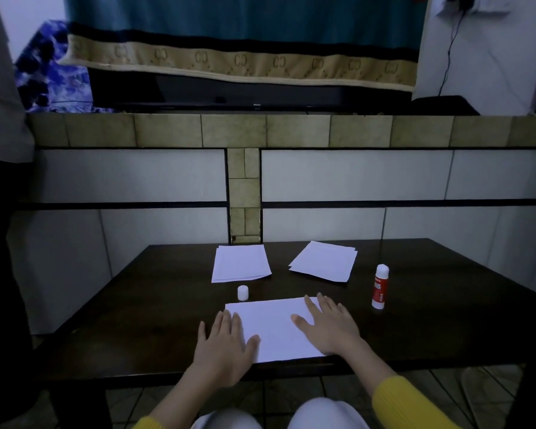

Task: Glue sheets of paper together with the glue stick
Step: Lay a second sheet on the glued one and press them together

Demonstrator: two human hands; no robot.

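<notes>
A white sheet of paper (274, 328) lies flat near the front edge of the dark table (136, 305). My left hand (223, 348) rests flat on its left edge, fingers spread. My right hand (328, 326) presses flat on its right side, fingers apart. Neither hand holds anything. A red and white glue stick (379, 286) stands upright to the right of the sheet, uncapped. Its white cap (243, 293) stands just beyond the sheet's far left corner. Two small stacks of white paper lie farther back: one (240, 263) at centre left, one (324, 261) at centre right.
A tiled wall with a ledge rises right behind the table's far edge. A blue and beige cloth hangs above the ledge. A person's grey garment shows at the far left. My knees are under the table's front edge.
</notes>
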